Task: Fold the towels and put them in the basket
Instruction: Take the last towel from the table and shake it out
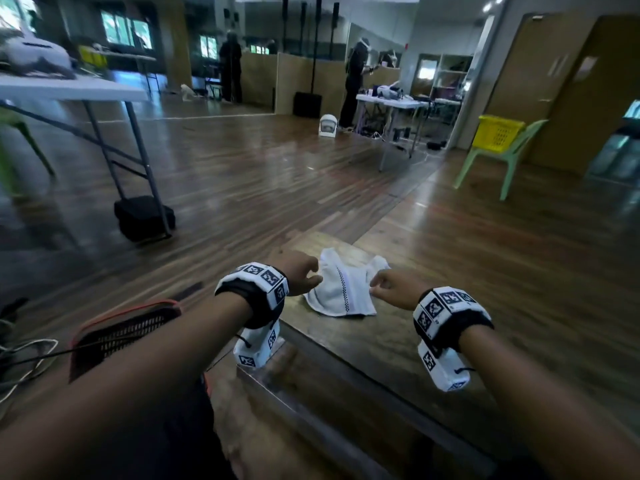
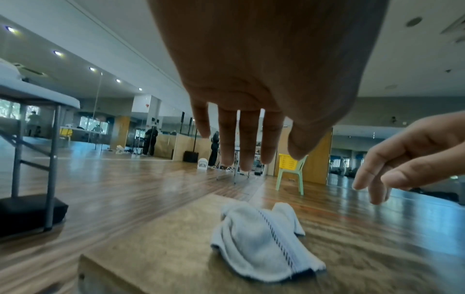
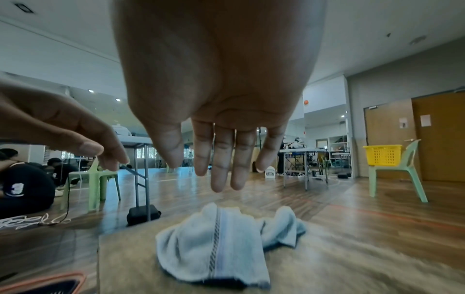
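Observation:
A crumpled white towel (image 1: pixel 343 289) with a dark stitched stripe lies on a low wooden table (image 1: pixel 398 344); it also shows in the left wrist view (image 2: pixel 261 242) and the right wrist view (image 3: pixel 221 244). My left hand (image 1: pixel 304 271) hovers at the towel's left side, and my right hand (image 1: pixel 388 284) hovers at its right. Both hands hang above the cloth with fingers relaxed and spread (image 2: pixel 246 143) (image 3: pixel 219 163), holding nothing. A dark basket with a red rim (image 1: pixel 121 330) sits low on my left, partly hidden by my left forearm.
A yellow basket (image 1: pixel 497 131) rests on a green chair (image 1: pixel 509 157) at the right. A white folding table (image 1: pixel 69 90) stands on the left with a black box (image 1: pixel 143 216) at its foot. People stand and sit farther back; cables lie on the wooden floor at left.

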{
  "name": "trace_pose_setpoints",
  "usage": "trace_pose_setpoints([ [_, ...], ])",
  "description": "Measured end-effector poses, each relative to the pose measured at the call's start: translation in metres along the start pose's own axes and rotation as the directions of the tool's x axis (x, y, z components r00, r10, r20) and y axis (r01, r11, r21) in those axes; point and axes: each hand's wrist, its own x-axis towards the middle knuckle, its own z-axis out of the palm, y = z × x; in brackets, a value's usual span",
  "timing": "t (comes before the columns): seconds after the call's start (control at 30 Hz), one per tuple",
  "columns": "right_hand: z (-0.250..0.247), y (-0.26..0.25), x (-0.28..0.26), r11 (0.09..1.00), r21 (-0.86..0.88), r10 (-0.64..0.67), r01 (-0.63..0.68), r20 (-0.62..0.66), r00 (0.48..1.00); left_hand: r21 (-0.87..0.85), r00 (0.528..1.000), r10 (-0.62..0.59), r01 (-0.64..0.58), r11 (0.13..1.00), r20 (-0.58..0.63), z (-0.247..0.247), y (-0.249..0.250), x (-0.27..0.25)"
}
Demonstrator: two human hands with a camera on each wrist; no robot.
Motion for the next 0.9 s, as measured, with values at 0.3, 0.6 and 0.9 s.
trace_pose_setpoints([
  [0.3,0.082,0.031,0.062,0.998,-0.054,-0.027,0.031,0.069,0.997,0.02,0.997,0.068,-0.069,0.997,0.035,0.117,-0.007,0.053],
  [0.6,0.127,0.047,0.108,0.996,-0.08,-0.019,0.025,0.078,0.997,-0.013,0.999,0.036,-0.035,0.999,0.029,0.167,-0.02,0.083],
  [0.9,0.13,0.041,0.1,0.994,-0.106,0.03,-0.03,-0.004,1.0,0.042,0.994,0.075,-0.071,0.997,-0.081,0.156,-0.016,0.084],
])
